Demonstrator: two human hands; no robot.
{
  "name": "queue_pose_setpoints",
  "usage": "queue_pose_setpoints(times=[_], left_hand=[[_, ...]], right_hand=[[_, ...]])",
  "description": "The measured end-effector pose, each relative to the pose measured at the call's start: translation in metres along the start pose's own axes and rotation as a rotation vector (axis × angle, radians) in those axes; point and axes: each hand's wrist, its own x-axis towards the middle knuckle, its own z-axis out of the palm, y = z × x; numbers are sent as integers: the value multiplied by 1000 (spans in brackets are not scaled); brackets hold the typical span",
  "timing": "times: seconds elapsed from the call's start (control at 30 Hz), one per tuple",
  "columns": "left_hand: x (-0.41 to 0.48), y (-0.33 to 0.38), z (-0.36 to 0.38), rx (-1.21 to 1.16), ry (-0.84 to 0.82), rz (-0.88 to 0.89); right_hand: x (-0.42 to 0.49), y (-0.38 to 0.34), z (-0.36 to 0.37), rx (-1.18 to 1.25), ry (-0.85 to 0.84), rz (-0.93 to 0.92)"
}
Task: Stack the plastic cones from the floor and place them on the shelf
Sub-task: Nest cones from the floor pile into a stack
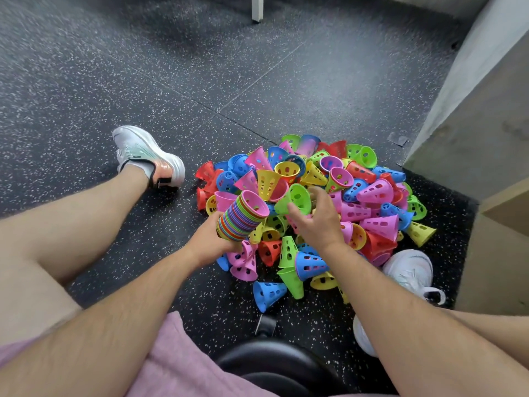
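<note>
A heap of small perforated plastic cones [369,196] in pink, blue, green, yellow and red lies on the dark speckled floor. My left hand [209,242] grips a nested stack of many cones [242,217], tilted, its open pink mouth facing up and to the right. My right hand [316,216] hovers over the middle of the heap with fingers spread and slightly bent, right beside a green cone [297,197]. Whether the fingers touch that cone, I cannot tell. The palm holds nothing that I can see.
A pale wooden shelf unit [481,116] rises at the right, close to the heap. My legs and white shoes [148,156] flank the cones; the other shoe [409,270] is at the right. A black stool seat [274,365] is under me. A white post [257,8] stands far back.
</note>
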Motion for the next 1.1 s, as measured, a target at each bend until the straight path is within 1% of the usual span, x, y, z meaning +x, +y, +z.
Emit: queue_pose_setpoints(times=[0.1,0.2,0.27,0.33,0.4,0.47,0.53,0.6,0.67,0.7,0.77,1.1], left_hand=[[0,2,-1,-24,-6,-3],[1,-1,-4,-21,-32,14],[0,2,-4,-37,-25,12],[0,3,-2,-40,-12,9],[1,8,1,-23,7,3],[3,9,4,-14,8,3],[5,10,5,-11,21,-3],[8,10,4,-24,45,-6],[14,11,2,-29,70,11],[16,11,1,-25,84,8],[19,13,-1,-36,110,-13],[36,6,-5,-65,107,-24]], right_hand=[[7,-15,-3,71,59,-21],[12,-27,4,103,33,-105],[12,-33,10,54,-18,-196],[7,-39,18,-66,-125,-300],[0,-41,28,-132,-241,-353],[-1,-40,35,-71,-280,-316],[2,-38,38,6,-280,-240],[8,-35,42,10,-228,-189],[18,-33,45,-27,-128,-128],[24,-32,46,-60,-86,-97],[39,-32,47,-140,-65,-67],[91,-41,62,-600,-174,-76]])
